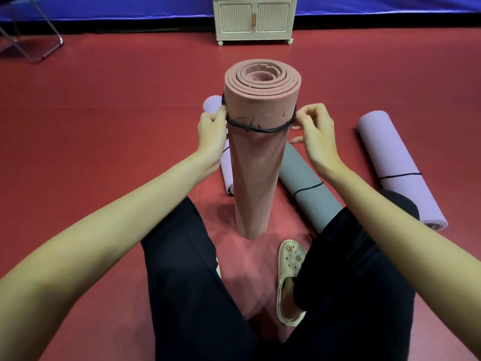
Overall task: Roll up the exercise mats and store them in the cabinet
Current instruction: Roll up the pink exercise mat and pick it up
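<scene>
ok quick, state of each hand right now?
Left hand: fingers pinch the black cord at the left side of the upright pink mat.
Right hand: pinches the same cord at the mat's right side.

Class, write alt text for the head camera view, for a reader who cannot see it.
Two hands, left hand and right hand, pinch a dark cord wrapped around an upright rolled pink mat on a red floor. Behind it lie a grey rolled mat and two purple ones, one at right, one mostly hidden at left. A cream cabinet stands closed beyond.
</scene>
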Demonstrator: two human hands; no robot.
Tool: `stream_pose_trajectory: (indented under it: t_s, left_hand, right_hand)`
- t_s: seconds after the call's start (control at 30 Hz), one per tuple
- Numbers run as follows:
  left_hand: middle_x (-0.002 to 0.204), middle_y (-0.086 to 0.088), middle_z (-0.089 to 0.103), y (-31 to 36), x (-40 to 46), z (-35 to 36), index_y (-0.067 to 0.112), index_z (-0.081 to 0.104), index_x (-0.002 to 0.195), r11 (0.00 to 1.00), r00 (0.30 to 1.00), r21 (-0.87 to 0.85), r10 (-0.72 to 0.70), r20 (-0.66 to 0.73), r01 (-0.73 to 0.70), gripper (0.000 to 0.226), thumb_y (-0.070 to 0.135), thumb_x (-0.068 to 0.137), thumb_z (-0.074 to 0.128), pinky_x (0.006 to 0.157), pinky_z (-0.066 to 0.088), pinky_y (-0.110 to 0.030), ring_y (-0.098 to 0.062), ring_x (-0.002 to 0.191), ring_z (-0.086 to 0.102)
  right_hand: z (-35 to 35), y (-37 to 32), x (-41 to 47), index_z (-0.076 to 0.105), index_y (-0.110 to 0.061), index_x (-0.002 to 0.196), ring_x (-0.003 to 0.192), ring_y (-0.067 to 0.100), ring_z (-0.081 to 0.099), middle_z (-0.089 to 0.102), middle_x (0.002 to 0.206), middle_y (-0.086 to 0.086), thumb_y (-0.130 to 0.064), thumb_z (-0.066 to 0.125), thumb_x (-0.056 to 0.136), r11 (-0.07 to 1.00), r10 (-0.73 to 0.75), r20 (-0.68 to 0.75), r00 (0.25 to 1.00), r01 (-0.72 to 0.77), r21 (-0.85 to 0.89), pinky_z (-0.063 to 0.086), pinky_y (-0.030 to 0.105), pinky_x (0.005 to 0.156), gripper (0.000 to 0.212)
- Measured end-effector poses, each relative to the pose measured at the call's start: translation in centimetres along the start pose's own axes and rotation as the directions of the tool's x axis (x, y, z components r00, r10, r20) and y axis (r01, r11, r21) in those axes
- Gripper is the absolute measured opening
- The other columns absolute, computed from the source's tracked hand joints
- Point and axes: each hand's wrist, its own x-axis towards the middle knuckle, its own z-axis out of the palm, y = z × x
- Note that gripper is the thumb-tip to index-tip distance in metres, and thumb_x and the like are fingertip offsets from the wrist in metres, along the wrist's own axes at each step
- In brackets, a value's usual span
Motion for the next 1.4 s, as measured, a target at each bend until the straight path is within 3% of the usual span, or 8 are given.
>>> stream_pose_trajectory:
  t_s: [0.3,0.4,0.5,0.67,0.83,1.0,1.2,1.4]
  left_hand:
    - [0.08,-0.001,0.047,-0.8,0.6,0.1,0.015,0.042,0.072,0.961,0.988,0.242,0.148,-0.04,-0.134,0.024,0.024,0.094,0.036,0.082,0.048,-0.05,-0.017,0.08,0.045]
    - [0.085,-0.007,0.05,-1.7,1.1,-1.0,0.006,0.048,0.077,0.915,0.977,0.345,0.205,0.051,-0.21,0.026,0.022,0.093,0.037,0.081,0.047,-0.028,-0.015,0.082,0.046]
    - [0.067,0.002,0.046,-3.3,0.6,-2.3,0.015,0.04,0.067,0.859,0.953,0.417,0.238,0.187,-0.297,0.029,0.008,0.095,0.044,0.057,0.033,-0.014,0.001,0.059,0.041]
    - [0.047,0.004,0.05,-7.3,-0.7,-3.4,0.011,0.044,0.063,0.967,0.985,0.254,-0.06,0.16,0.018,0.032,0.003,0.094,0.046,0.049,0.034,-0.028,-0.01,0.041,0.04]
    - [0.048,0.001,0.049,-4.9,-1.3,-1.4,0.012,0.044,0.069,0.996,0.995,-0.036,-0.08,0.066,0.083,0.035,0.024,0.102,0.04,0.045,0.032,-0.028,-0.014,0.04,0.039]
    - [0.059,0.003,0.038,-3.3,-0.4,-0.7,0.02,0.035,0.063,0.979,0.996,0.192,0.075,-0.037,-0.066,0.032,0.034,0.091,0.042,0.057,0.033,-0.039,-0.022,0.062,0.038]
    - [0.059,-0.002,0.037,-3.9,-0.6,-1.3,0.012,0.039,0.069,0.945,0.98,0.277,0.139,0.143,-0.174,0.03,0.014,0.099,0.041,0.047,0.034,-0.026,-0.014,0.047,0.036]
    - [0.058,0.0,0.04,-9.1,0.2,-2.9,0.013,0.04,0.065,0.824,0.959,0.527,0.067,0.277,-0.21,0.031,0.012,0.095,0.045,0.056,0.034,-0.034,-0.02,0.059,0.041]
  right_hand:
    - [0.5,-0.7,2.2,0.041,-0.014,0.064,0.046,0.01,0.037,0.041,0.059,0.005,-0.009,0.042,0.093,0.984,0.166,0.096,0.981,-0.158,-0.083,0.031,0.025,0.045,0.029]
    - [-0.1,0.2,2.6,0.044,-0.013,0.066,0.045,0.01,0.033,0.039,0.057,0.005,-0.006,0.042,0.091,0.977,0.208,0.169,0.963,-0.197,-0.078,0.028,0.022,0.044,0.027]
    - [-0.4,2.4,2.2,0.046,-0.015,0.07,0.044,0.005,0.035,0.042,0.058,0.001,-0.009,0.045,0.089,0.948,0.268,0.167,0.949,-0.228,-0.222,0.03,0.017,0.042,0.02]
    - [-0.9,5.5,1.0,0.045,-0.016,0.068,0.048,0.009,0.035,0.043,0.059,0.001,-0.004,0.044,0.089,0.927,0.371,0.162,0.915,-0.353,-0.127,0.028,0.022,0.048,0.023]
    - [-0.1,5.5,0.6,0.044,-0.016,0.069,0.049,0.011,0.039,0.044,0.061,0.002,-0.004,0.042,0.091,0.923,0.383,0.204,0.901,-0.383,-0.041,0.03,0.02,0.047,0.025]
    - [1.3,5.0,0.3,0.036,-0.016,0.063,0.043,0.01,0.037,0.038,0.051,-0.003,-0.008,0.041,0.092,0.916,0.397,0.181,0.9,-0.4,-0.022,0.027,0.02,0.043,0.031]
    - [0.7,5.9,0.1,0.034,-0.018,0.062,0.041,0.006,0.032,0.037,0.047,-0.009,-0.006,0.041,0.093,0.918,0.388,0.158,0.908,-0.395,0.019,0.022,0.018,0.042,0.033]
    - [0.5,9.5,-0.6,0.039,-0.019,0.064,0.048,0.009,0.031,0.039,0.059,-0.001,-0.005,0.041,0.091,0.895,0.44,0.178,0.88,-0.413,-0.17,0.024,0.016,0.04,0.031]
